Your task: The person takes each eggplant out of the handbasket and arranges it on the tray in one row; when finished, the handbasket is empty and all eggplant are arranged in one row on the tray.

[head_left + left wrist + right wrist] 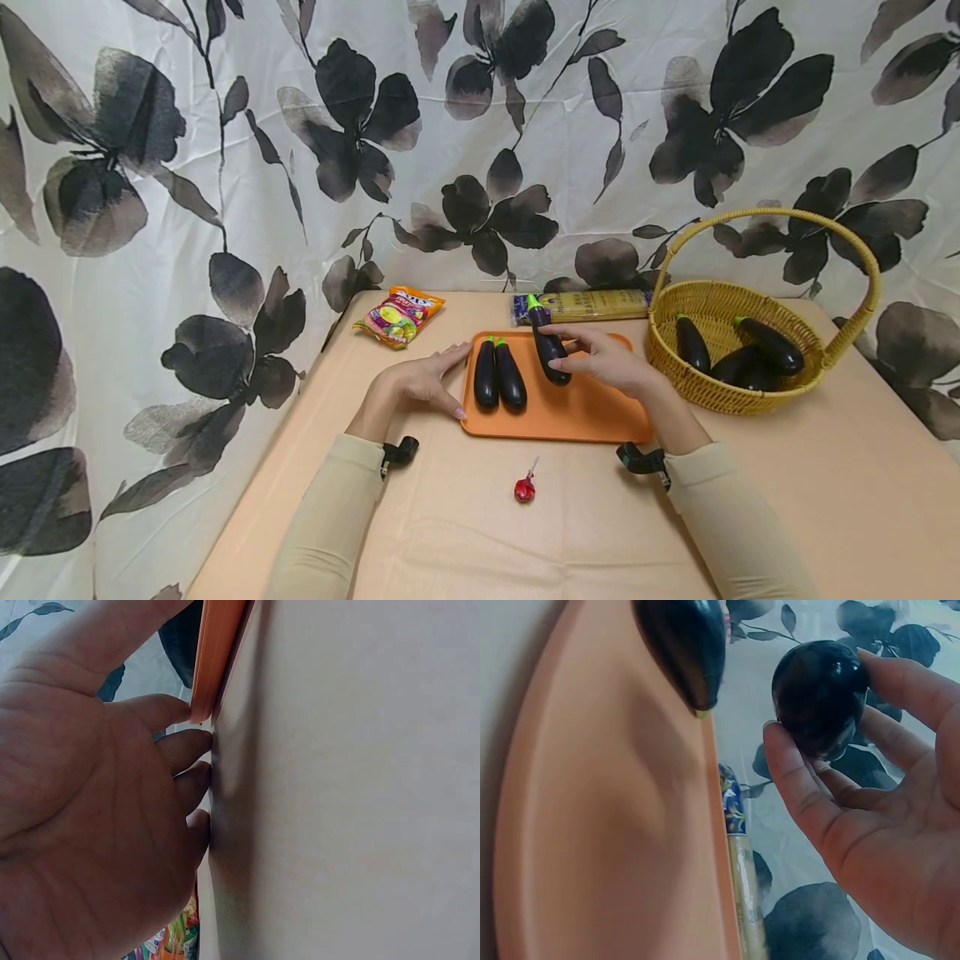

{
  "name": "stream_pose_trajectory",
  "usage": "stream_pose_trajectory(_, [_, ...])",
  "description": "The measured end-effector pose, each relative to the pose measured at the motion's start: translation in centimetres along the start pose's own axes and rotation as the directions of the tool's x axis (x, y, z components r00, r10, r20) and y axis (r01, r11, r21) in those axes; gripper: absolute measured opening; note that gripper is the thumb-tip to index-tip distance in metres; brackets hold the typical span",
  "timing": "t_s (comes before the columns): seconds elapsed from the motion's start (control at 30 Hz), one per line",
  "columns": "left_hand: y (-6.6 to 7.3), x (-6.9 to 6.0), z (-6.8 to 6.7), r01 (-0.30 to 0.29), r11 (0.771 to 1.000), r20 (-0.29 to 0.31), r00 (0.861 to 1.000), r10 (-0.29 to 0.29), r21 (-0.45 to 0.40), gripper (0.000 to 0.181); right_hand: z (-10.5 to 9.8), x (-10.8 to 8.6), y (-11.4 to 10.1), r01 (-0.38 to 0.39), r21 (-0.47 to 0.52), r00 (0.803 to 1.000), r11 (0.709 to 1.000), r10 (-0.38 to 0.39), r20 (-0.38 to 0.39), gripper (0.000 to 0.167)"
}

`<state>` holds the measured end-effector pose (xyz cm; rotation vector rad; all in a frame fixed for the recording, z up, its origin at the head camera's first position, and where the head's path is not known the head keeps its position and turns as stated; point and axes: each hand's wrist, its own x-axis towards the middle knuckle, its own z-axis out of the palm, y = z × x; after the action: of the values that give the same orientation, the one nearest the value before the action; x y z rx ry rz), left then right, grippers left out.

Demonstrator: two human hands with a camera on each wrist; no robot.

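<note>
My right hand (600, 358) holds an eggplant (550, 346) between thumb and fingers, its green stem end pointing away from me. The right wrist view shows this eggplant (817, 697) lifted off the orange tray (585, 421). Two more eggplants (486, 379) lie side by side on the tray's left part. At the tray's left edge, my left hand (420, 382) rests with fingers spread, thumb near the front corner. Seen from the left wrist, the hand (97, 802) has its fingertips on the tabletop and against the tray's rim (214, 660).
A yellow wicker basket (735, 400) with a tall handle holds several eggplants at the right. Behind the tray lies a long noodle-like packet (596, 306). A candy bag (401, 317) lies at the back left. A red lollipop (525, 489) is in front of the tray.
</note>
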<state>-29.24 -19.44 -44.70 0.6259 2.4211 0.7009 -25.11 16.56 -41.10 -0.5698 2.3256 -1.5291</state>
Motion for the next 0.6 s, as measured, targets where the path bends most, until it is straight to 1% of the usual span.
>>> stream_pose_trajectory(0.13, [0.0,0.0,0.0,-0.003,1.000,-0.003,1.000,0.003,-0.004,0.137,0.5,0.2,0.2,0.015,-0.046,1.000,0.999,-0.015,0.013,0.059])
stream_pose_trajectory(0.23, [0.0,0.0,-0.1,-0.005,1.000,-0.003,1.000,0.005,-0.010,0.138,0.9,0.4,0.3,0.011,-0.080,0.999,0.997,-0.008,0.035,0.060])
stream_pose_trajectory(0.43, [-0.1,0.0,0.0,-0.009,1.000,-0.002,1.000,0.009,-0.019,0.138,1.5,0.8,0.7,-0.065,-0.120,0.995,0.991,0.073,0.062,0.060])
stream_pose_trajectory(0.6, [-0.1,0.0,-0.1,-0.011,1.000,-0.003,1.000,0.011,-0.014,0.137,1.7,1.0,1.2,-0.068,-0.121,0.994,0.990,0.077,0.077,0.060])
